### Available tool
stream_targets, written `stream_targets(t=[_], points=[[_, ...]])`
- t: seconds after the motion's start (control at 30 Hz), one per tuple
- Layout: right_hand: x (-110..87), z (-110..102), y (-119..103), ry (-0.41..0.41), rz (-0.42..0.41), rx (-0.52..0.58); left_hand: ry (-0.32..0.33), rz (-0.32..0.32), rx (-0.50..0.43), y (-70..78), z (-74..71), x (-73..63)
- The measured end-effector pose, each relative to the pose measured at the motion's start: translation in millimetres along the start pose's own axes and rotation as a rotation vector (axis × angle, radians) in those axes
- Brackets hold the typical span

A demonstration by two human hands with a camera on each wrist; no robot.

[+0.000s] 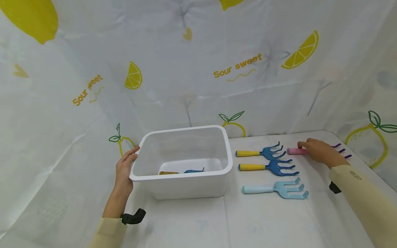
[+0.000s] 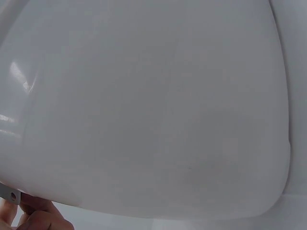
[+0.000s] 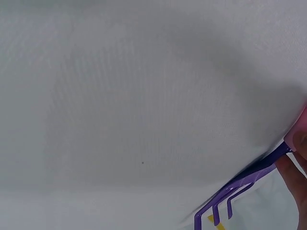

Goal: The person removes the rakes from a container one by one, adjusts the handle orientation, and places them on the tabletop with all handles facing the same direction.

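A white plastic bin [image 1: 189, 186] stands left of centre, and my left hand [image 1: 124, 170] grips its left rim. In the left wrist view the bin's wall [image 2: 153, 105] fills most of the picture, with curled fingers [image 2: 43, 218] at the rim. My right hand [image 1: 322, 152], far to the right, holds a hand rake by its pink handle [image 1: 296, 151]. Its purple tines [image 3: 225, 194] show past the fingers in the right wrist view. Inside the bin lie a yellow handle [image 1: 168, 173] and blue tines [image 1: 193, 171], partly hidden by the front rim.
Between bin and right hand, two blue hand rakes with yellow handles [image 1: 247, 153] [image 1: 252, 167] lie one before the other. Nearer is a light blue hand rake [image 1: 288, 190]. A lemon-print sheet [image 1: 173, 86] hangs behind the white-covered table [image 1: 198, 224].
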State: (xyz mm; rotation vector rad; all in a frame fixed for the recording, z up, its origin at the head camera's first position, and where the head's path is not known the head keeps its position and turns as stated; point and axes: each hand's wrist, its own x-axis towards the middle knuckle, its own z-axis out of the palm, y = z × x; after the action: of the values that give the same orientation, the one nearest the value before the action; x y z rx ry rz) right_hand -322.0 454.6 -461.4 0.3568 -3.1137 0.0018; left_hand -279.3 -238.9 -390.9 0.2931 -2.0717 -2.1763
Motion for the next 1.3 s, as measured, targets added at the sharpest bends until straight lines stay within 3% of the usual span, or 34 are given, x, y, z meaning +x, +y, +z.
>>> stream_targets(t=[0.4, 0.7, 0.93, 1.3], points=[[-2.5, -4, 3, -0.037, 0.046, 0.066, -0.005, 0.004, -0.016, 0.1, 2.9, 1.5], [3.7, -21, 0, -0.009, -0.001, 0.137, -0.007, 0.004, -0.012, 1.0, 4.4, 0.5], [16.3, -65, -17, 0.042, -0.1, 0.187, -0.014, -0.004, -0.01, 1.0, 3.1, -0.6], [30.9, -143, -76, 0.103, -0.245, 0.206, 0.0, -0.017, -0.013, 0.0, 1.0, -1.7]])
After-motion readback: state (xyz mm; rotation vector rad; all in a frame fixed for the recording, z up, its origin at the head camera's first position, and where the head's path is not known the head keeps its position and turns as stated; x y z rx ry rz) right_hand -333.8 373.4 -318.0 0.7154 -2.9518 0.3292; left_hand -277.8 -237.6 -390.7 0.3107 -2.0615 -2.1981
